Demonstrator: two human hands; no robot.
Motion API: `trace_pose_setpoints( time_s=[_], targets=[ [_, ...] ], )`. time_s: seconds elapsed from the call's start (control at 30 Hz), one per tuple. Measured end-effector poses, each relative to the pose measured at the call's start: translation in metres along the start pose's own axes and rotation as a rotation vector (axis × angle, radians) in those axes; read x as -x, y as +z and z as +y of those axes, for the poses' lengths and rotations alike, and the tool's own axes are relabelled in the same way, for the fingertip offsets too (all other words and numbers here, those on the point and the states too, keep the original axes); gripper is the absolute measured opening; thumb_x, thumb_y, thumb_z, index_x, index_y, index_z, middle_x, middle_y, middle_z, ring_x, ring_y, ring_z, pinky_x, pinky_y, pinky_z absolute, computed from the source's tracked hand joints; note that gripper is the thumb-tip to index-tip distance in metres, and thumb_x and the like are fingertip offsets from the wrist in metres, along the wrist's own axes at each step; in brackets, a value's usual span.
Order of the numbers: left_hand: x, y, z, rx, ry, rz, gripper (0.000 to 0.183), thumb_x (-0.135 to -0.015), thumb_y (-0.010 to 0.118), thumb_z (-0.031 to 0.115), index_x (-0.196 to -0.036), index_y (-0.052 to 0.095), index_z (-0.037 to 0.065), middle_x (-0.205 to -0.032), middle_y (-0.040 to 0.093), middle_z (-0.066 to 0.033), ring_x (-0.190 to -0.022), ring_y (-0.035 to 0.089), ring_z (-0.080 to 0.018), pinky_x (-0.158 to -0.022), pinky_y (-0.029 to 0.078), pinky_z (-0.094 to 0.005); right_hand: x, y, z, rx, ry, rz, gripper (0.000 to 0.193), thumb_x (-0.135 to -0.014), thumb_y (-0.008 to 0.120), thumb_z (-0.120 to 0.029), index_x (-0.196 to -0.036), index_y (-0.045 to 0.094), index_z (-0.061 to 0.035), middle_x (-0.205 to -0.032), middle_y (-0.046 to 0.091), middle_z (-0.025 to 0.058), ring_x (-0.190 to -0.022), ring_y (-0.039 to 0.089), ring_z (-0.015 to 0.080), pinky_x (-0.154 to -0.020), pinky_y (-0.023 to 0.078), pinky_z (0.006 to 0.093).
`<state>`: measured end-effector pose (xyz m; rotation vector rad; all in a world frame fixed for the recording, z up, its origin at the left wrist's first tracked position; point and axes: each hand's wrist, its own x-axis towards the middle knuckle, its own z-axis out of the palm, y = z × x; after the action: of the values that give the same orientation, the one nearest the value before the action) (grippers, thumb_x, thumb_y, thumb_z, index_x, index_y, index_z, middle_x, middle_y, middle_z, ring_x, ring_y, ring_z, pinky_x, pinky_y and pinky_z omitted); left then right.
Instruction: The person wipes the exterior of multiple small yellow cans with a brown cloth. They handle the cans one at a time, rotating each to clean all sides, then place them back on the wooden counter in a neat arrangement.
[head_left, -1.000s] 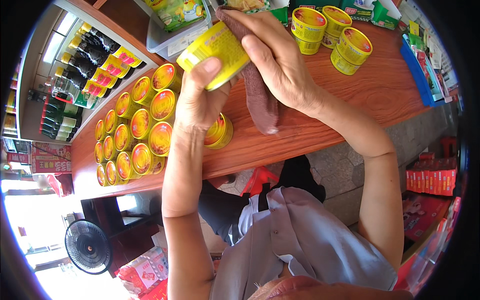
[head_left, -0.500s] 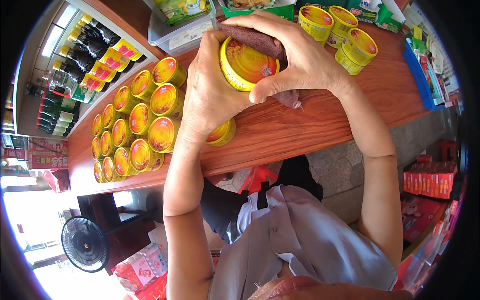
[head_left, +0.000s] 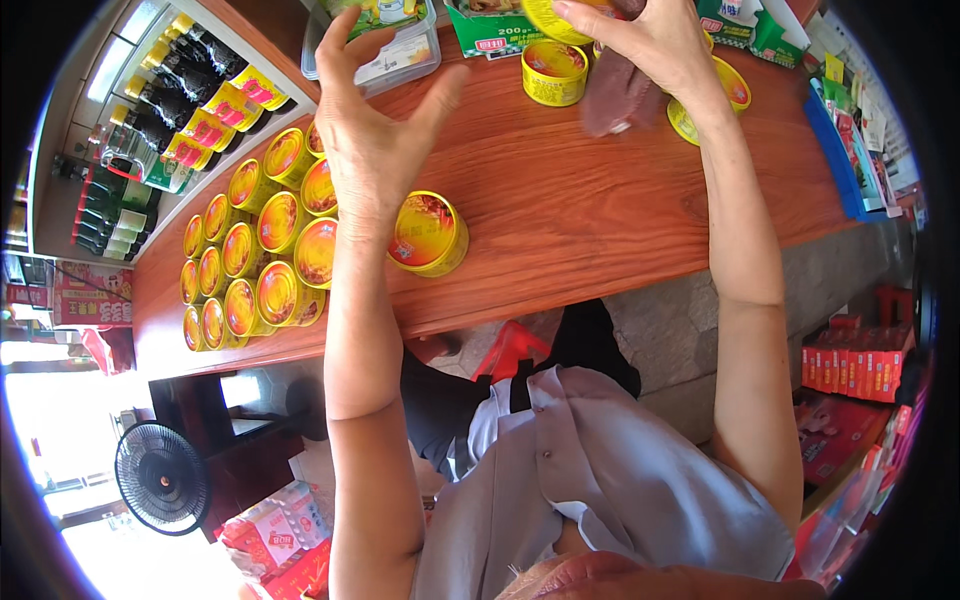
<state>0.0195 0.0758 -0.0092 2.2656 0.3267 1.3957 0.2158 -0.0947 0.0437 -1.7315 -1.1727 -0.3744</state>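
My left hand (head_left: pixel 375 135) is raised over the near edge of the plastic tub, fingers spread, holding nothing. At the far side of the table, my right hand (head_left: pixel 675 50) grips a brown cloth (head_left: pixel 620 95) that hangs below it. Its thumb lies over the lid of a yellow round can (head_left: pixel 553 20), partly cut off by the top edge. Just below that one, another yellow can (head_left: pixel 555 75) stands upright, left of the cloth. One single can (head_left: pixel 428 235) stands beside my left wrist. Further cans (head_left: pixel 735 85) are partly hidden behind my right wrist.
Rows of yellow cans (head_left: pixel 240 250) fill the left of the wooden table (head_left: pixel 580 210). Behind are a clear plastic tub (head_left: pixel 400 60) and green boxes (head_left: pixel 490 35). A blue tray (head_left: pixel 840 160) lies at the right end. Bottles (head_left: pixel 200 105) stand on the left shelf.
My left hand has let go of the can, moved left and opened. My right hand has moved away and to the right with the cloth. A can now shows before the green box.
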Motion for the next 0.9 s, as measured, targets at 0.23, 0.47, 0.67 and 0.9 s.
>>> trace_pose_setpoints(
  time_s=[0.23, 0.47, 0.67, 0.9],
  targets=[
    [-0.003, -0.006, -0.003, -0.021, -0.030, 0.069, 0.054, -0.078, 0.090, 0.025, -0.122, 0.066, 0.005, -0.105, 0.076, -0.0088, -0.094, 0.072, -0.0227, -0.088, 0.054, -0.0372, 0.011, 0.028, 0.007, 0.421, 0.078, -0.044, 0.072, -0.072, 0.086, -0.044, -0.127, 0.066, -0.0023, -0.105, 0.068, 0.0238, -0.099, 0.068, 0.0387, -0.087, 0.054, 0.0462],
    [-0.001, -0.001, -0.006, 0.081, -0.030, 0.012, 0.040, -0.085, 0.087, 0.022, -0.118, 0.072, 0.004, -0.108, 0.076, -0.0072, -0.097, 0.069, -0.0126, -0.080, 0.054, -0.0292, 0.018, 0.049, 0.015, 0.610, 0.031, -0.061, 0.063, -0.077, 0.082, -0.046, -0.121, 0.070, -0.0022, -0.109, 0.065, 0.0262, -0.091, 0.068, 0.0411, -0.080, 0.055, 0.0508],
    [0.001, 0.000, -0.002, 0.114, -0.088, -0.017, 0.041, -0.081, 0.088, 0.025, -0.112, 0.072, 0.003, -0.104, 0.077, -0.0124, -0.099, 0.075, -0.0239, -0.091, 0.056, -0.0362, 0.013, 0.050, 0.008, 0.639, 0.162, -0.253, 0.047, -0.086, 0.077, -0.043, -0.109, 0.072, -0.0024, -0.113, 0.063, 0.0258, -0.096, 0.067, 0.0408, -0.076, 0.055, 0.0533],
    [0.016, -0.017, 0.010, 0.009, -0.224, -0.280, 0.077, -0.076, 0.092, 0.038, -0.133, 0.059, -0.001, -0.119, 0.070, -0.0231, -0.115, 0.068, -0.0348, -0.099, 0.053, -0.0443, 0.031, 0.057, 0.042, 0.742, -0.051, -0.128, 0.050, -0.088, 0.079, -0.041, -0.126, 0.071, -0.0091, -0.114, 0.065, 0.0140, -0.099, 0.068, 0.0282, -0.085, 0.057, 0.0360]
  ],
)
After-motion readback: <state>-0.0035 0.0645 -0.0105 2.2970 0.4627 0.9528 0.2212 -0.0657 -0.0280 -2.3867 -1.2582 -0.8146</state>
